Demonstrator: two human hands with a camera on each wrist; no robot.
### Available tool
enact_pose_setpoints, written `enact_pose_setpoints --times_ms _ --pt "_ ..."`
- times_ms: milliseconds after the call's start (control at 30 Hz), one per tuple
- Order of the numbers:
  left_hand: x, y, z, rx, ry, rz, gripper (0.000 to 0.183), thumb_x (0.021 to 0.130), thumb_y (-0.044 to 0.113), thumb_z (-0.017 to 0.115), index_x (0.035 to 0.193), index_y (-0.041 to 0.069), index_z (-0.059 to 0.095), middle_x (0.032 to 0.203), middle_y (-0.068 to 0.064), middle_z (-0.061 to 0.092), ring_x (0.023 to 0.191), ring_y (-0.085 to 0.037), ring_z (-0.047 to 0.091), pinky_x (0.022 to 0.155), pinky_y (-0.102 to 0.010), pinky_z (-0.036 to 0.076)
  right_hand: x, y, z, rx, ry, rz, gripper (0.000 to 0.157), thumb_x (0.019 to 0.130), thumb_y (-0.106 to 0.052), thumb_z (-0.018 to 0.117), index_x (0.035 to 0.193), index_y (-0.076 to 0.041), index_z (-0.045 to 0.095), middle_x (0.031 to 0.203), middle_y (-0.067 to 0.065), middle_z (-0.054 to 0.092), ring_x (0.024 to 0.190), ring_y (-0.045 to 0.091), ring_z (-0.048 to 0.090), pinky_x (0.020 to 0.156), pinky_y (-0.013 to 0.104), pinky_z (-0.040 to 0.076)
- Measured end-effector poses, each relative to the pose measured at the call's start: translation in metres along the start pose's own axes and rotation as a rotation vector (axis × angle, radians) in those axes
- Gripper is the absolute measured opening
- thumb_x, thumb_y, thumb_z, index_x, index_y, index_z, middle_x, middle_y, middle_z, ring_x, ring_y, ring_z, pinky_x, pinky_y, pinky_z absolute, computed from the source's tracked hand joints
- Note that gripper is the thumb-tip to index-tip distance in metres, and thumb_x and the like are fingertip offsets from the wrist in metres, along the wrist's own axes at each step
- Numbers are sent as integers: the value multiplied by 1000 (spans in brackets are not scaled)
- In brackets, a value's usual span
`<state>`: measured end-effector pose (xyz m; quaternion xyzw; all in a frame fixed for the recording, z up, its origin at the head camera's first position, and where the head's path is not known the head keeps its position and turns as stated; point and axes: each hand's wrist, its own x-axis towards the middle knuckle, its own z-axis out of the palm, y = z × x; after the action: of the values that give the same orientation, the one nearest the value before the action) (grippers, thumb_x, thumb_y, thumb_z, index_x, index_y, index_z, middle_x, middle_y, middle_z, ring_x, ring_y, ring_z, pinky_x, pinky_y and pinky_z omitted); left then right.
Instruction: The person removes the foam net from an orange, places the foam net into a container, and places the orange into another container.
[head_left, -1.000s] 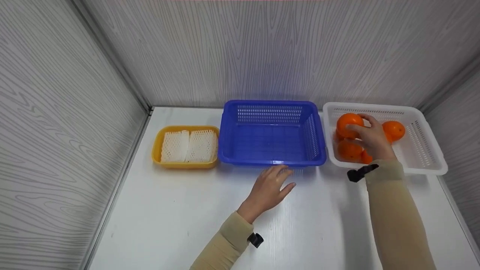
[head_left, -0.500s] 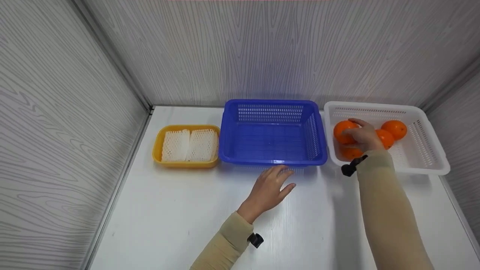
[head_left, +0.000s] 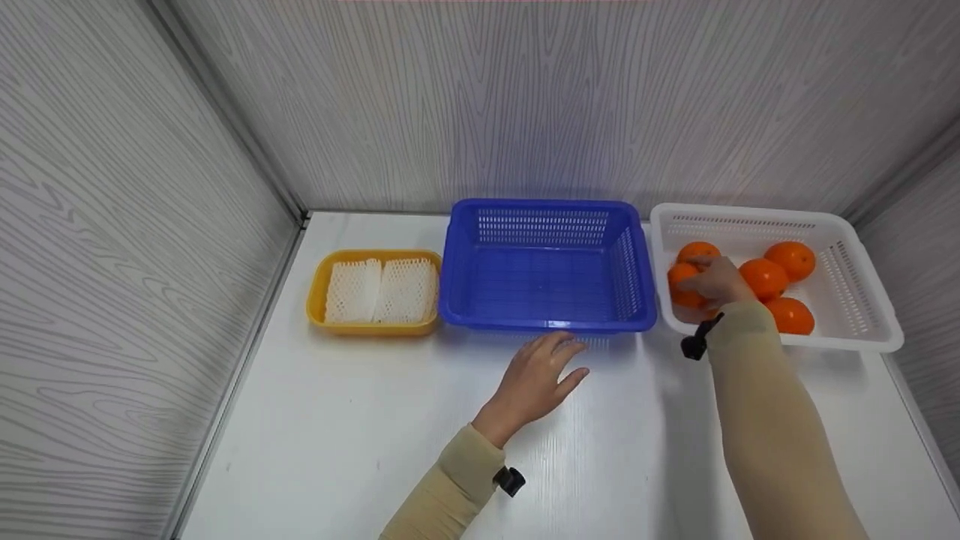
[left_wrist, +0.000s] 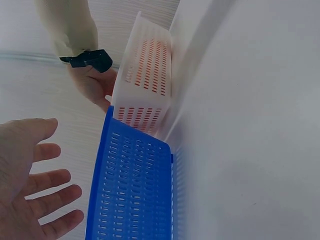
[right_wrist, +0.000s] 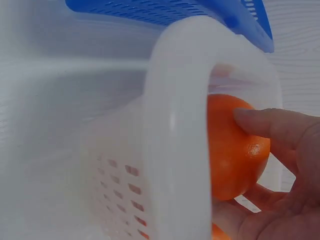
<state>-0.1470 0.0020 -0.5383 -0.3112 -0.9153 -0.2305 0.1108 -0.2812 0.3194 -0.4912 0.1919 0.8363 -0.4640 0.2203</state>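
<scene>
My right hand (head_left: 720, 281) reaches into the left part of the white basket (head_left: 847, 346). There it holds an orange (right_wrist: 232, 150), thumb on one side and fingers on the other in the right wrist view. Another orange (head_left: 699, 253) lies just behind this one. To the right of the hand, several more oranges (head_left: 763, 279) sit together. In front of the blue basket (head_left: 547, 325) is my left hand (head_left: 531, 379), fingers spread and nothing in them; the left wrist view shows this hand (left_wrist: 30, 185) beside the basket wall.
At left, a yellow tray (head_left: 375, 328) contains white foam net sleeves (head_left: 405, 289). The blue basket stands between it and the white basket, with no fruit inside. Patterned grey panels (head_left: 540, 97) enclose the white table (head_left: 360, 435) at the back and sides.
My right hand has moved left and lower in the white basket. The orange at its fingers sits lower than before, and an orange at the front right has come into view. My left hand stays put.
</scene>
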Motion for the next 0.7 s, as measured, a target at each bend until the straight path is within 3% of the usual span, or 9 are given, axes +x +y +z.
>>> enact_pose_setpoints --times_ms 233,400,600,700 --pt "2 3 2 -3 -54 3 42 101 42 53 132 14 61 136 -6 55 125 -21 53 104 -37 42 -6 3 5 67 -48 29 73 94 -4 63 156 -16 26 149 21 26 126 40 32 99 50 44" --pt "9 9 6 -13 -118 17 47 101 45 50 138 16 56 143 -7 50 131 -23 47 107 -38 39 -17 0 5 131 -89 56 70 98 -9 59 157 -15 22 151 21 25 130 39 30 104 50 40" --pt "15 14 9 -26 -172 33 52 101 47 49 143 17 51 147 -6 46 135 -22 42 110 -38 34 -4 12 -3 -29 -69 26 70 98 -27 62 157 -20 26 153 21 24 131 41 26 106 54 33" --pt "16 15 9 -31 -192 40 54 101 49 47 145 18 49 149 -5 44 137 -21 40 112 -38 32 2 17 -8 -53 -63 25 76 94 -34 67 157 -20 26 154 20 23 132 41 24 107 58 29"
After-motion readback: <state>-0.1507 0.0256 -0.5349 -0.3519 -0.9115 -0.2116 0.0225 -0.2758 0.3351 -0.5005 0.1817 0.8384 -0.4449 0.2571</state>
